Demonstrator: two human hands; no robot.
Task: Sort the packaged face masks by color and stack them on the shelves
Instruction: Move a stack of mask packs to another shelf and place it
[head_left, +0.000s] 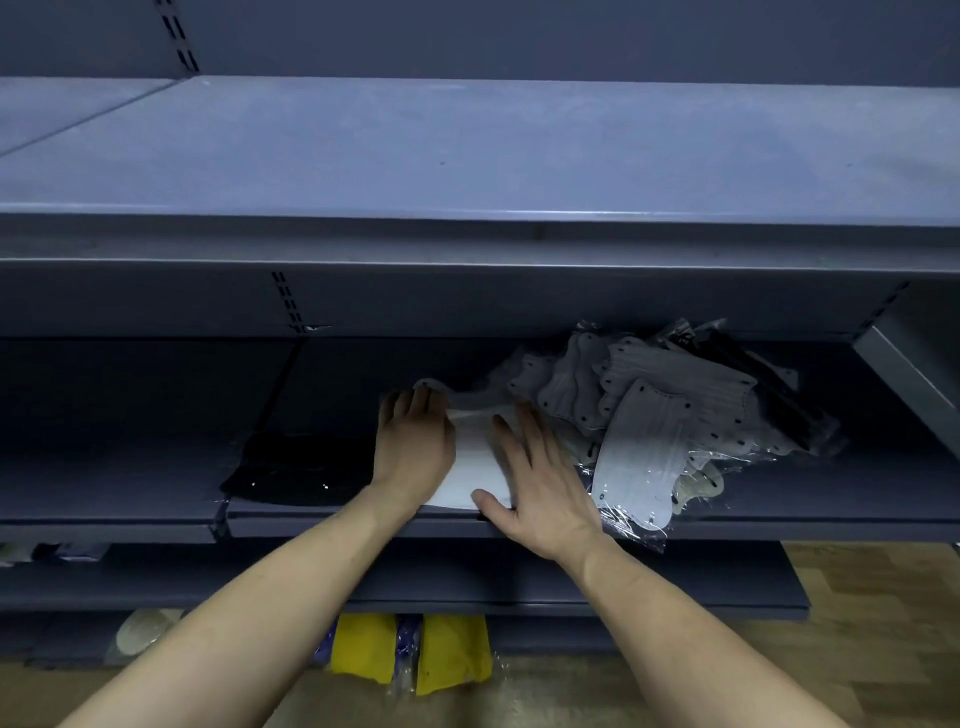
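Shelving (467, 239), dark grey steel, above wood-look floor (883, 597).

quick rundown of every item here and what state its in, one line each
left hand: open, flat on the white stack
right hand: open, fingers spread on the white stack
white mask stack: squared up at the shelf's front edge
black mask stack: lying flat, untouched
loose mask pile: jumbled, unsorted, overhanging the edge
yellow packs: lower down, side by side
top shelf: bare

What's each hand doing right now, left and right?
Left hand: open, fingers flat on the white mask stack.
Right hand: open, fingers spread, pressing on the same stack.
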